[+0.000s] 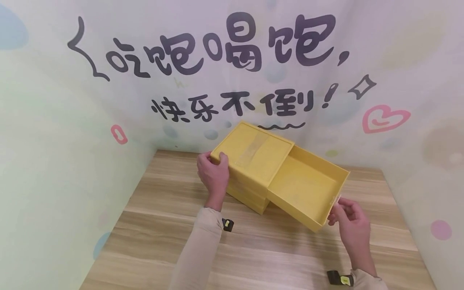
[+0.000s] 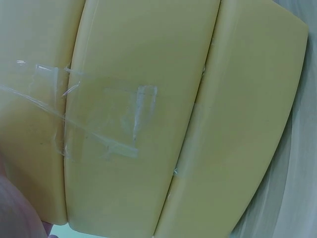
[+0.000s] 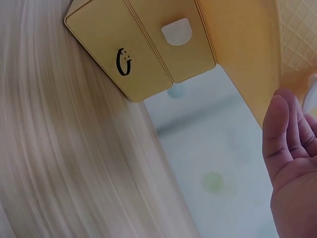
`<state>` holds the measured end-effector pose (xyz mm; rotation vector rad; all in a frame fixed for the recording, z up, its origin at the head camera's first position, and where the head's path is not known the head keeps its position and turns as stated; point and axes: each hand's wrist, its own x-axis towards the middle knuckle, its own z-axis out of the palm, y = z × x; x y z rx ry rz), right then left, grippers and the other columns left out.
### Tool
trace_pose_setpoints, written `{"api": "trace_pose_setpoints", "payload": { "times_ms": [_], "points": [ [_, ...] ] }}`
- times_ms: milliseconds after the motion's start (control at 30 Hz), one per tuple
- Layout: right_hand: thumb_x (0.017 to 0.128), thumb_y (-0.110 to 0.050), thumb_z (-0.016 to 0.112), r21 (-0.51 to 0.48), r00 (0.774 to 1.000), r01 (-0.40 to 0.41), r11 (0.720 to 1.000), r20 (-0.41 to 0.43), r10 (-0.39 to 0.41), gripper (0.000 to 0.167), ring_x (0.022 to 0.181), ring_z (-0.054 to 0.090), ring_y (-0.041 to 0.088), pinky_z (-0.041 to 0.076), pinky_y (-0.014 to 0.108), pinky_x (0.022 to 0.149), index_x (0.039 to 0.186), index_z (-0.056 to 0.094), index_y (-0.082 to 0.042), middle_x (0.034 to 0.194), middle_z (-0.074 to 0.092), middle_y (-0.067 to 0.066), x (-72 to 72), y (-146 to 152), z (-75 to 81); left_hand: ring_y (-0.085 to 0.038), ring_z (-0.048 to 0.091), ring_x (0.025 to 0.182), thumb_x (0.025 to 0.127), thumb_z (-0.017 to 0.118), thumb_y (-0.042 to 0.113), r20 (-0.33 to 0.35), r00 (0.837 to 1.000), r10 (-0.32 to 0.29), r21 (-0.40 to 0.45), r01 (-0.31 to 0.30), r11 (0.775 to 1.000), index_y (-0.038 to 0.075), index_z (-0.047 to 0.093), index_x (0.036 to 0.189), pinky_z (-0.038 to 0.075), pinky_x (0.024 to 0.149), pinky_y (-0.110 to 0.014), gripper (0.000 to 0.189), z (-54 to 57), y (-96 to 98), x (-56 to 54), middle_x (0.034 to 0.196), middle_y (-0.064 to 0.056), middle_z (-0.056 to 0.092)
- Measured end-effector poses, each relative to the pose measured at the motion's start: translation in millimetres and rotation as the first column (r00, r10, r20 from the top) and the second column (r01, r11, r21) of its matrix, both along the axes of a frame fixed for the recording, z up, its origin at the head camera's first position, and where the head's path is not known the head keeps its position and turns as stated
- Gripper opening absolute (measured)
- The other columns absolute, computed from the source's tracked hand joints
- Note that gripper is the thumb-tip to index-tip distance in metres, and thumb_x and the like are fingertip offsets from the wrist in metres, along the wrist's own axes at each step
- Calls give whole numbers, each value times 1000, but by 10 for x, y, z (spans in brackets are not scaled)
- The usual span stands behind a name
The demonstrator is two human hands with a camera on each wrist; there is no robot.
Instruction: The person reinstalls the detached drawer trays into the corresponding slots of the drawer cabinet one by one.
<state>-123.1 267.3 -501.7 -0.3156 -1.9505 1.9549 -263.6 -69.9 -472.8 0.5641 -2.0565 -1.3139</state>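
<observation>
A yellow drawer box (image 1: pixel 266 169) of stacked tiers stands on the table, its top drawer (image 1: pixel 306 183) pulled far out and showing nothing inside. My left hand (image 1: pixel 214 175) grips the box's left corner, thumb over the top edge. At the drawer's front, my right hand (image 1: pixel 353 227) holds the panel by its pale handle (image 3: pixel 311 94), seen partly in the right wrist view. Two lower fronts (image 3: pixel 143 42) are closed there, one with a white tab, the other with a dark smile drawing. Clear tape (image 2: pixel 104 119) crosses the tiers' side in the left wrist view.
The wood-grain table (image 1: pixel 163 249) lies beneath the box. Behind it rises a pale printed wall (image 1: pixel 203 24) with dark lettering, and similar walls flank both sides. Black straps (image 1: pixel 227 224) are on both wrists.
</observation>
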Motion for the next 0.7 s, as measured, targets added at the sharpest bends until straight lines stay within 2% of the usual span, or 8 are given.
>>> {"api": "trace_pose_setpoints", "payload": {
  "times_ms": [300,500,700],
  "points": [
    [98,1,62,-70,998,0,998,-59,-4,10,50,60,12,51,22,47,105,66,-5,68,68,-1,-53,-71,-35,-28,55,95,86,63,42,-12,1000,-3,3,3,1000,10,57,109,42,84,-44,40,-7,15,-3,103,-9,58],
    [99,-4,62,-39,1000,1,999,-24,-2,10,50,60,11,51,22,48,106,66,-10,69,67,-3,-73,-91,-12,-28,55,95,86,65,41,-8,1000,-10,11,10,1000,9,56,110,42,82,-42,41,-2,23,0,103,-9,58],
    [99,-4,63,-38,1000,-9,999,-29,8,9,51,61,11,52,22,48,107,65,-7,68,66,-1,-97,-125,8,-27,56,95,86,65,41,4,1000,-5,15,5,1000,10,56,110,44,81,-42,40,-3,6,5,105,-8,58]
  ]
}}
